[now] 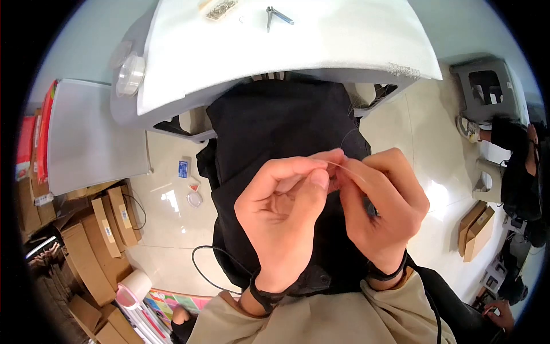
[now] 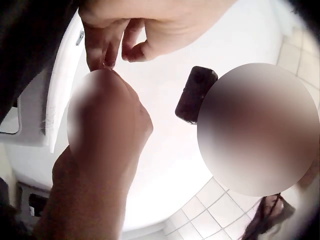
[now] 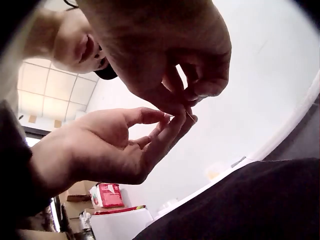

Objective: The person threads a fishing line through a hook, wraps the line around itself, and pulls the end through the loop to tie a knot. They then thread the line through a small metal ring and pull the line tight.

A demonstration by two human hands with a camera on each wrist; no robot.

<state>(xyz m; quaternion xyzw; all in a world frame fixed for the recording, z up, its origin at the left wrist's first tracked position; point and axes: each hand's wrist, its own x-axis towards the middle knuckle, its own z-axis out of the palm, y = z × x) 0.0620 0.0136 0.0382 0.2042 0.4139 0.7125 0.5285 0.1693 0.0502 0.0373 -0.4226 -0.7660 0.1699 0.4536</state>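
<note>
In the head view both hands meet over a dark cloth (image 1: 281, 126) on the lap. A thin, pale thread (image 1: 350, 171) runs between their fingertips, and a fine dark strand (image 1: 345, 135) loops up behind them. My left hand (image 1: 281, 209) pinches the thread between thumb and index finger. On the other side my right hand (image 1: 387, 200) has its fingers curled, with thumb and index finger pinching the thread close to the left fingertips. From the right wrist view, a short bit of thread (image 3: 191, 117) shows at the touching fingertips.
Ahead stands a white-topped table (image 1: 321, 49) bearing a tray of small metallic pieces (image 1: 220, 8) and a small blue-handled metal tool (image 1: 279, 17). Clear round containers (image 1: 132, 74) sit at its left. Cardboard boxes (image 1: 89, 258) pile up left; a grey stool (image 1: 487, 86) stands right.
</note>
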